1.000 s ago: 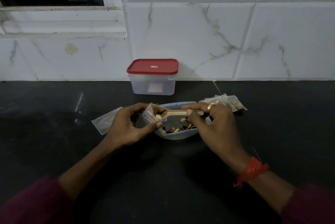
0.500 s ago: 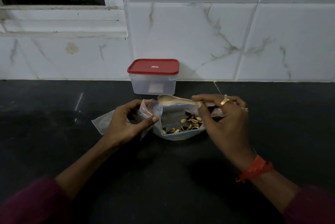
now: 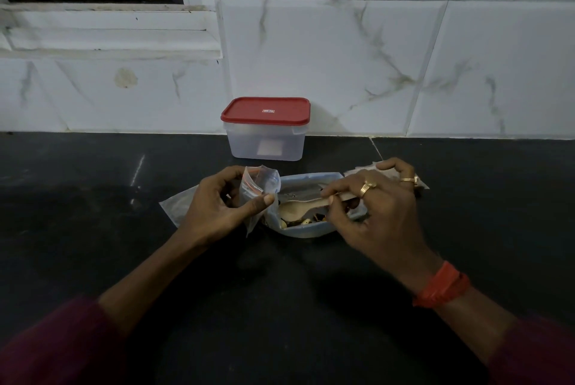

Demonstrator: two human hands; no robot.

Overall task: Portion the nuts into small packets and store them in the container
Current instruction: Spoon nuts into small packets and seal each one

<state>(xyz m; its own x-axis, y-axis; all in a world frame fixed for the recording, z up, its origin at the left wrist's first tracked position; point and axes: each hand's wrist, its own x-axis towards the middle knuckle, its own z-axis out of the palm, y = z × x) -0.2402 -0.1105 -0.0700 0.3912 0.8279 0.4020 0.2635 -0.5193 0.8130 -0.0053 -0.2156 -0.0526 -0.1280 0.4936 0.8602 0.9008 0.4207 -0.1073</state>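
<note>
Left grip [image 3: 217,207] pinches packet [image 3: 259,190], mouth held open, just left of dish [image 3: 311,233]. Right grip [image 3: 373,213] pinches spoon [image 3: 298,207] by handle, its scoop over nuts [image 3: 304,222] in dish. Risks: packet mouth sags shut or I tip spoon early, and nuts scatter on counter [image 3: 93,244]; thin film could slip from my thumb. Count: one spoon, one dish, one lidded container [image 3: 266,132] behind dish, one packet in hand, one flat spare [image 3: 174,208] left of dish, more behind dish, number unclear.
</note>
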